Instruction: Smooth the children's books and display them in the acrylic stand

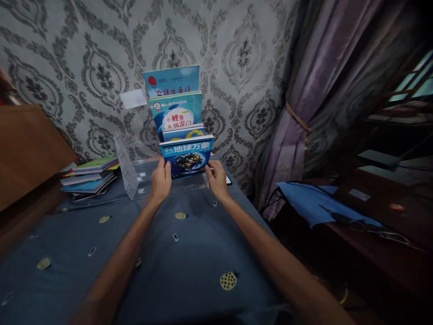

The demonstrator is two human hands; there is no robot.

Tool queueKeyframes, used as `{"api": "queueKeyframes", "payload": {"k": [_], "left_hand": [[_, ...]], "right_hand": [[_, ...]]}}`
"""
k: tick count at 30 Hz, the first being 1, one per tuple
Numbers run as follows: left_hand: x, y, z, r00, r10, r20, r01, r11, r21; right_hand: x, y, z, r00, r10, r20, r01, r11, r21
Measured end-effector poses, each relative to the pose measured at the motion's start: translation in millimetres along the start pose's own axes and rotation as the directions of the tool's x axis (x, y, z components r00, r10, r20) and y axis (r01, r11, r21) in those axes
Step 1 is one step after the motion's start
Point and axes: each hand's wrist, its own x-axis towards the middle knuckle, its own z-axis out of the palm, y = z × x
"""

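Both my hands grip a blue book with a globe on its cover [188,158]. My left hand [161,179] holds its left edge, thumb on the front, and my right hand [217,178] pinches its lower right side. The book is upright at the front of a clear plastic stepped rack [126,169]. Behind it rise a partly hidden blue book [184,134], a teal book with a round white label [177,113] and a taller light-blue book [172,76]. Whether the globe book's bottom touches the rack cannot be made out.
A stack of books [89,177] lies left of the rack, by a brown wooden board [30,149]. Dark blue cloth with pineapple prints [158,280] covers the surface. A phone-like object [228,180] lies right of the rack. A purple curtain [287,135] hangs at right.
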Motion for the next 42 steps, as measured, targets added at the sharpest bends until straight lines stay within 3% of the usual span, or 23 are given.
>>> {"api": "queueKeyframes", "payload": {"k": [5,13,18,23,30,42], "left_hand": [[-2.4,-14.0,10.1,0.997,0.068,0.038,-0.072,0.987,0.141],[-2.7,-35.5,23.5,0.998,0.023,0.065,-0.041,0.957,0.287],[-2.9,-35.8,18.6,0.985,-0.078,0.154,-0.025,0.821,0.57],[-1.6,-28.1,14.0,0.944,-0.238,0.229,-0.005,0.682,0.731],[-0.6,-24.5,17.7,0.916,-0.303,0.264,-0.004,0.651,0.759],[-3.6,-23.7,18.7,0.909,-0.301,0.288,-0.016,0.666,0.746]], "right_hand": [[-3.4,17.9,3.7,1.0,0.014,-0.005,-0.014,0.999,-0.038],[-9.7,24.7,4.5,1.0,-0.011,-0.019,0.009,0.997,-0.07],[-12.3,26.1,6.7,1.0,-0.025,-0.003,0.024,0.997,-0.071],[-15.5,30.8,11.9,0.999,-0.04,-0.007,0.039,0.995,-0.094],[-18.5,32.3,13.5,0.998,-0.056,-0.013,0.053,0.986,-0.155],[-21.5,35.5,15.2,0.998,-0.057,-0.033,0.051,0.984,-0.17]]}}
